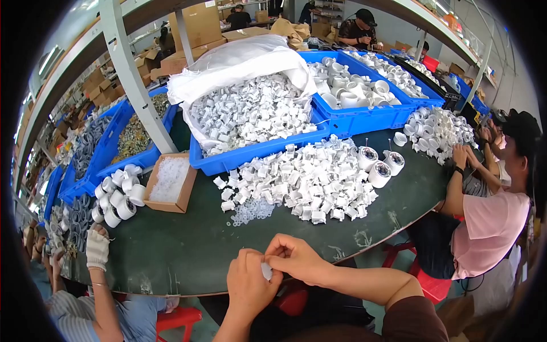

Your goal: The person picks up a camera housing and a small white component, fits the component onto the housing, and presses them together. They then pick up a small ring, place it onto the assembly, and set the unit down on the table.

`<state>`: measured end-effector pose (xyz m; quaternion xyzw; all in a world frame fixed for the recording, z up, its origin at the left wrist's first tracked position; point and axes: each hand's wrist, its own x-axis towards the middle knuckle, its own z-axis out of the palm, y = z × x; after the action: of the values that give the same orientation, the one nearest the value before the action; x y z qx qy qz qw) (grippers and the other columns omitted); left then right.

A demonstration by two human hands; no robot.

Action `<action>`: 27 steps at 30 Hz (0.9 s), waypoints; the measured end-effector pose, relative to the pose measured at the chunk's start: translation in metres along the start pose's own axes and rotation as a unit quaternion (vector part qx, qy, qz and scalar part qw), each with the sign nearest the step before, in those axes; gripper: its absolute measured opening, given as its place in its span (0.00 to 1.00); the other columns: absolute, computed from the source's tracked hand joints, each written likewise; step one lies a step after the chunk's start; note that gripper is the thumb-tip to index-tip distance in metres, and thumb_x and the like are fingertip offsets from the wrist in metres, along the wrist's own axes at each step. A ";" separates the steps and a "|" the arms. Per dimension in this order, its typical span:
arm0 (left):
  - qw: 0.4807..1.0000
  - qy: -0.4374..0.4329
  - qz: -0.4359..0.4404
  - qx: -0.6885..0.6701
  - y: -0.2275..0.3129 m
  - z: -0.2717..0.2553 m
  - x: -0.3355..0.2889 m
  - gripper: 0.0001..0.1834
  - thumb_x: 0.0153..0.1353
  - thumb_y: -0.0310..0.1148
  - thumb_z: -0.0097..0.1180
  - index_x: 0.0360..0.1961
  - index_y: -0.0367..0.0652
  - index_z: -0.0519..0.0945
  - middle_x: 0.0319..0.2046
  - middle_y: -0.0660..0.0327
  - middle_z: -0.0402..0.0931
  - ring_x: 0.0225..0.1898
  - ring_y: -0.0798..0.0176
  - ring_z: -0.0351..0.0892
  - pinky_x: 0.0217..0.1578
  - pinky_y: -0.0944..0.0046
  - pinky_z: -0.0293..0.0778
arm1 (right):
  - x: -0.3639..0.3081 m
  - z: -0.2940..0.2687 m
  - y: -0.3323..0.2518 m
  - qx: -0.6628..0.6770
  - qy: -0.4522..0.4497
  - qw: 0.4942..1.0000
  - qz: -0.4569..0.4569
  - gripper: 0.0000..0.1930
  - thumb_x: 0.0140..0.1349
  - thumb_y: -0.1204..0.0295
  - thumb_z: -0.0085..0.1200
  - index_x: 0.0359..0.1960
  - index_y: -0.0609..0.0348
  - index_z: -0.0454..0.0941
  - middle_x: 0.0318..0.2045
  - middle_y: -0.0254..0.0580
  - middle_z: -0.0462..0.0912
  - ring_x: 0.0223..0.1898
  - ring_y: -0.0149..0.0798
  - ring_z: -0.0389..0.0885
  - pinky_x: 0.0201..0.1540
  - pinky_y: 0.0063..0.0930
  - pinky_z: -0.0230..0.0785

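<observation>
Close to the table's near edge, my left hand (249, 280) grips a small white plastic part (266, 272) between thumb and fingers. My right hand (297, 260) meets it there, its thumb and fingertips pinched at the part's upper end; whether they also hold a tiny ring is hidden. Beyond my hands lies a heap of white plastic clips (310, 182). At the heap's near left side, small translucent rings (250, 211) are spread on the green tabletop (188, 251). White cylindrical housings (379, 174) stand at the heap's right end.
A blue crate (222, 163) with a white sack of similar parts stands behind the heap. Left of it are a cardboard box (179, 200) of translucent bits and stacked white cylinders (121, 199). People sit on both sides; a gloved hand (97, 248) rests at left. A grey post (134, 74) rises nearby.
</observation>
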<state>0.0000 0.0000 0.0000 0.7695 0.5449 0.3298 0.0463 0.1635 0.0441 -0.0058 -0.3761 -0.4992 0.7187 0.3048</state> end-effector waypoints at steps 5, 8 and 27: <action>0.993 0.104 -0.026 -0.039 0.010 0.009 -0.008 0.21 0.47 0.26 0.69 0.41 0.42 0.72 0.37 0.54 0.75 0.36 0.47 0.76 0.36 0.52 0.72 | -0.013 -0.002 -0.002 0.071 0.016 0.997 -0.014 0.06 0.70 0.76 0.56 0.45 0.63 0.79 0.44 0.39 0.84 0.47 0.27 0.81 0.51 0.23 0.75; 0.990 0.137 0.024 -0.038 0.004 0.011 -0.013 0.19 0.47 0.27 0.70 0.38 0.45 0.74 0.35 0.59 0.77 0.33 0.51 0.77 0.32 0.55 0.69 | -0.019 0.001 -0.008 0.070 0.014 0.997 -0.013 0.06 0.71 0.78 0.54 0.46 0.65 0.80 0.44 0.39 0.84 0.47 0.27 0.81 0.51 0.23 0.75; 0.930 0.140 -0.127 0.316 -0.094 -0.067 -0.032 0.37 0.70 0.49 0.55 0.75 0.47 0.60 0.75 0.46 0.53 0.73 0.41 0.54 0.70 0.45 0.51 | -0.050 -0.062 -0.026 -0.439 0.323 0.750 -0.375 0.10 0.60 0.75 0.65 0.42 0.61 0.80 0.44 0.45 0.82 0.46 0.49 0.80 0.51 0.40 0.70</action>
<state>-0.1190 -0.0098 -0.0031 0.6146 0.7150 0.2364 -0.2349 0.2445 0.0420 0.0176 -0.4608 -0.7327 0.0843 0.4937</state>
